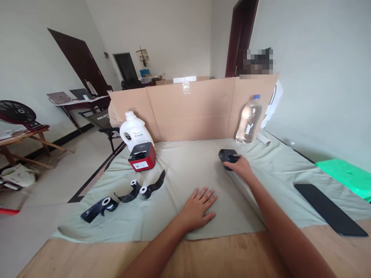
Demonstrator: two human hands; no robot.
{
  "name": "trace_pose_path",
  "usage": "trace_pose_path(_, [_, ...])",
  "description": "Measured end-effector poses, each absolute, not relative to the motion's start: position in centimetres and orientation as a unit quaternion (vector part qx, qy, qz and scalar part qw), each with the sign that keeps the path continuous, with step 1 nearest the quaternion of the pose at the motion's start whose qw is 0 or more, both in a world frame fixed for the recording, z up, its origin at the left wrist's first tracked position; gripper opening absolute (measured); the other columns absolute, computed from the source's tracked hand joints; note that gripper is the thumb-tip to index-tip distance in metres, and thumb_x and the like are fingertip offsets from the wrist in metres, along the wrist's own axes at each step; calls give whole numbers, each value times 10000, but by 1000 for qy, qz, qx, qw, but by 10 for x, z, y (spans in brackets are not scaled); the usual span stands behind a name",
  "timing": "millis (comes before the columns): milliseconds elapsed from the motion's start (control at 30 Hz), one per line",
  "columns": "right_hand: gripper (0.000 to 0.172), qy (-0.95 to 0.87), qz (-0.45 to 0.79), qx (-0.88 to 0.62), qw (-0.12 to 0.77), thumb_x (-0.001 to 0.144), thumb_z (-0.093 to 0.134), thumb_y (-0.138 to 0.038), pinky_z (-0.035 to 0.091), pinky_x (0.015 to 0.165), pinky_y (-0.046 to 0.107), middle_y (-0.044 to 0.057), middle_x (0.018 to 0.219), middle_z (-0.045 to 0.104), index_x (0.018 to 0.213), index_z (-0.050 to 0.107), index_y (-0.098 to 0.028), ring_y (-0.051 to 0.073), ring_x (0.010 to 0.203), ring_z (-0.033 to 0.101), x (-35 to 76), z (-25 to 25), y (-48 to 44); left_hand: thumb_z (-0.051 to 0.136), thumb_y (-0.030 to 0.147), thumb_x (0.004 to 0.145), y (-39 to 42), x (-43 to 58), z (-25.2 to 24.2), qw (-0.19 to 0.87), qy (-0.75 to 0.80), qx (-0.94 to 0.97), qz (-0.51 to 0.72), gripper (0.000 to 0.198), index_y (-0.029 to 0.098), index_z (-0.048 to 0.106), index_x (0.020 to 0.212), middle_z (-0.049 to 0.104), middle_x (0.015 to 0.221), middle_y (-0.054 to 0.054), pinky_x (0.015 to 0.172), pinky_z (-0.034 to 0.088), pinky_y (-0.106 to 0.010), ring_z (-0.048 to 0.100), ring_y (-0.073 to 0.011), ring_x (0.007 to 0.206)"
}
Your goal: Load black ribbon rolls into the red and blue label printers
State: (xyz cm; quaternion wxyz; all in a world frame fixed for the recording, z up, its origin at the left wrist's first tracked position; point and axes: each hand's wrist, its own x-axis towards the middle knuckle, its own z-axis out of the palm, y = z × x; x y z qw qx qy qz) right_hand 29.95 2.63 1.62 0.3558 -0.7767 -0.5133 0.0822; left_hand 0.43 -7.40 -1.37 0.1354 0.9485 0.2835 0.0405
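Observation:
My left hand (198, 210) lies flat on the pale green cloth (188, 166), fingers spread and holding nothing. Farther forward and to the right, my right hand (239, 168) grips the near right side of a small black box-shaped device (227, 154), with the thumb toward me. My fingers and palm cover part of it, so its exact kind is unclear. To the left stands a red and black receipt printer (142, 157). Several partly unrolled black paper rolls, among them one at the front (110, 204), lie nearer to me.
Behind the printer is a white jug (135, 131). A clear bottle with a blue cap (249, 121) stands by the cardboard screen (191, 112). At right are a flat black slab (330, 208) and a green stool (344, 175). A person sits behind the screen.

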Motion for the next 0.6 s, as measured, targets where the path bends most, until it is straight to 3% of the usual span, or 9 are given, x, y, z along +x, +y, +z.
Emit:
trace_pose_path(167, [813, -536, 38, -788, 300, 616, 743, -575, 464, 949, 416, 232, 1150, 643, 1223, 563, -64, 381, 1135, 591, 177, 21, -5, 294, 572, 1003, -82, 2, -14, 132, 259, 955, 60, 637, 286, 252, 1571, 253, 1645, -24, 1246, 87, -522, 146, -265, 1541])
trace_pose_path(367, [775, -525, 22, -810, 261, 653, 742, -571, 436, 952, 436, 238, 1142, 614, 1186, 549, -43, 386, 1123, 582, 123, 7, -11, 436, 492, 985, -87, 1, -10, 142, 230, 958, 94, 557, 253, 430, 1487, 423, 1563, -72, 1228, 131, -557, 276, -290, 1493])
trace_pose_path(433, [829, -533, 24, -810, 245, 669, 729, -592, 435, 947, 436, 242, 1159, 600, 1241, 523, -29, 391, 1144, 571, 125, 3, -9, 514, 465, 955, -87, 0, -8, 174, 192, 960, 105, 547, 250, 476, 1457, 465, 1533, -80, 1211, 199, -542, 336, -296, 1464])
trace_pose_path(500, [948, -557, 33, -798, 230, 680, 713, -633, 437, 940, 432, 254, 1197, 580, 1346, 452, -11, 397, 1162, 565, 132, 0, -8, 558, 454, 933, -84, -2, -5, 251, 160, 947, 119, 470, 242, 597, 1350, 602, 1404, -85, 1126, 369, -452, 520, -275, 1326])
trace_pose_path(567, [1053, -593, 40, -774, 220, 678, 709, -665, 436, 937, 425, 259, 1230, 564, 1431, 370, -13, 395, 1168, 564, 142, -4, -9, 511, 462, 951, -73, -5, 0, 352, 198, 898, 176, 390, 208, 707, 1172, 747, 1100, -83, 882, 521, -321, 703, -204, 965])
trace_pose_path(600, [1072, -613, 38, -758, 219, 679, 711, -667, 434, 940, 422, 255, 1243, 561, 1454, 344, -24, 390, 1172, 562, 147, -7, -10, 466, 463, 968, -64, -7, 4, 390, 248, 858, 223, 404, 186, 727, 1104, 760, 935, -71, 740, 528, -269, 700, -160, 761])
